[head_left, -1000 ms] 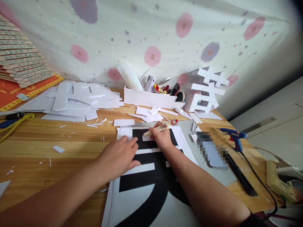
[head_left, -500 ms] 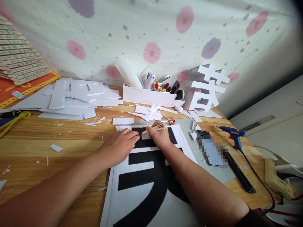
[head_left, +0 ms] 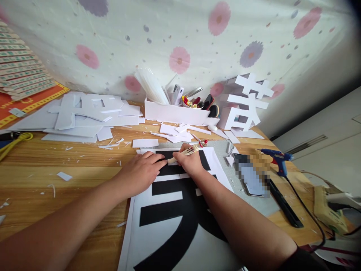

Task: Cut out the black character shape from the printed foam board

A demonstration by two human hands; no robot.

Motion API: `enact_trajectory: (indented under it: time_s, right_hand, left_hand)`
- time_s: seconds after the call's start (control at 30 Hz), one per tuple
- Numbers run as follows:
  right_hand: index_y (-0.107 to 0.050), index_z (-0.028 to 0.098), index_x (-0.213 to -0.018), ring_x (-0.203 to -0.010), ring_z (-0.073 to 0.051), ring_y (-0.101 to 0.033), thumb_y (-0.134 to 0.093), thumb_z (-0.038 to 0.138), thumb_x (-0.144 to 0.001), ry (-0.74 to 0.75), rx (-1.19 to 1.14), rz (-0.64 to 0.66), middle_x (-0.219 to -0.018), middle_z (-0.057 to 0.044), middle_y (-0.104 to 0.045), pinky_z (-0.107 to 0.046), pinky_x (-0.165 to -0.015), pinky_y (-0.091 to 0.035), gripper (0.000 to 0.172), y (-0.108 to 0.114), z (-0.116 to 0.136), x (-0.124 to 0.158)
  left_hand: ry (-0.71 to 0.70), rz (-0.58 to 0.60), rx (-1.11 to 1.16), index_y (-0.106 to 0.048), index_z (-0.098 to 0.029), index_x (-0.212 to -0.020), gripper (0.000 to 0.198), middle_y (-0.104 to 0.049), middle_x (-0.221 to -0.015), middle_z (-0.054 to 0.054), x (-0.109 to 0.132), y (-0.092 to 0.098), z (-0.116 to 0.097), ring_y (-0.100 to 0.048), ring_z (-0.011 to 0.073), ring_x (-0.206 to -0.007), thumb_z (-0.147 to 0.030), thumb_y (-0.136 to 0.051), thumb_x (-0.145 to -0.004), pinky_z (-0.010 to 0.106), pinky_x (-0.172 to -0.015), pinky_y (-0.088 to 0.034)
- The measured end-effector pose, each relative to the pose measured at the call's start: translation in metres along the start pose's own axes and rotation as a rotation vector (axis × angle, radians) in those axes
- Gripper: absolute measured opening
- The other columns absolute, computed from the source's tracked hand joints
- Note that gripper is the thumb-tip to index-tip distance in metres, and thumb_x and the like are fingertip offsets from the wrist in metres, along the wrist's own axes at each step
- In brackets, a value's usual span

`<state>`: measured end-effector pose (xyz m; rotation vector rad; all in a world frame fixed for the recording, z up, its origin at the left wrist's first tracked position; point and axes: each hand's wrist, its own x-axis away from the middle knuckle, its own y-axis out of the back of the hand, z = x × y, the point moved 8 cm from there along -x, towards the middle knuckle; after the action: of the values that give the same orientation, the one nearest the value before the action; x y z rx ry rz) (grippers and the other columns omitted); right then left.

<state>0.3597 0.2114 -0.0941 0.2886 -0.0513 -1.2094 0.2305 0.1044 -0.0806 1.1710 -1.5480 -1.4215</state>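
Note:
A large white sheet (head_left: 166, 241) printed with a thick black character lies on the wooden table (head_left: 70, 177) in front of me. My right hand (head_left: 189, 162) is closed around a cream pen-like tool (head_left: 184, 153) with a small red ornament at its back end. Its tip rests on the black stroke near the sheet's top edge. My left hand (head_left: 142, 170) lies flat on the sheet just left of the tip, fingers stretched out and pressing the paper down.
A white tray (head_left: 175, 113) of tools and glue sticks stands at the back. Cut white board pieces (head_left: 84, 116) pile up at back left, a standing white character (head_left: 246, 103) at back right. A blue glue gun (head_left: 276, 158), a black ruler (head_left: 284, 205) and a second glue gun (head_left: 327, 210) lie to the right.
Both hands have slid a little towards the sheet's top edge, and the tool tip has moved left along the black stroke. The left fingers now sit closer to the tip.

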Motion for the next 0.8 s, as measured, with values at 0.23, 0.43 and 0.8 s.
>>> enact_trajectory:
  time_s: [0.23, 0.43, 0.8]
  right_hand:
    - [-0.048, 0.025, -0.055, -0.048, -0.012, -0.044, -0.070, 0.038, -0.065, -0.006, 0.003, 0.028, -0.045, 0.006, -0.049, -0.027, -0.050, -0.035, 0.026, -0.001, 0.003, 0.000]
    - [-0.048, 0.025, -0.055, -0.046, -0.012, -0.044, -0.070, 0.036, -0.064, 0.000, -0.016, 0.030, -0.045, 0.007, -0.048, -0.026, -0.049, -0.035, 0.026, -0.001, 0.005, 0.000]
    - [-0.048, 0.026, -0.057, -0.042, -0.011, -0.043, -0.071, 0.038, -0.065, -0.040, -0.065, -0.013, -0.042, 0.007, -0.049, -0.025, -0.046, -0.035, 0.028, 0.000, -0.003, 0.002]
  left_hand:
    - [0.008, -0.007, 0.024, -0.067, -0.025, -0.141, 0.047, -0.067, -0.146, 0.010, 0.000, -0.002, 0.003, -0.060, 0.0357, -0.129, -0.008, -0.055, -0.099, 0.056, -0.105, -0.054]
    - [0.019, -0.024, 0.048, -0.068, -0.029, -0.139, 0.047, -0.068, -0.145, 0.008, 0.000, -0.003, 0.006, -0.059, 0.0330, -0.129, -0.010, -0.056, -0.098, 0.052, -0.106, -0.052]
    - [0.010, -0.004, 0.070, -0.069, -0.025, -0.139, 0.045, -0.067, -0.146, 0.010, -0.001, -0.003, 0.005, -0.059, 0.0353, -0.131, -0.011, -0.054, -0.099, 0.056, -0.106, -0.053]
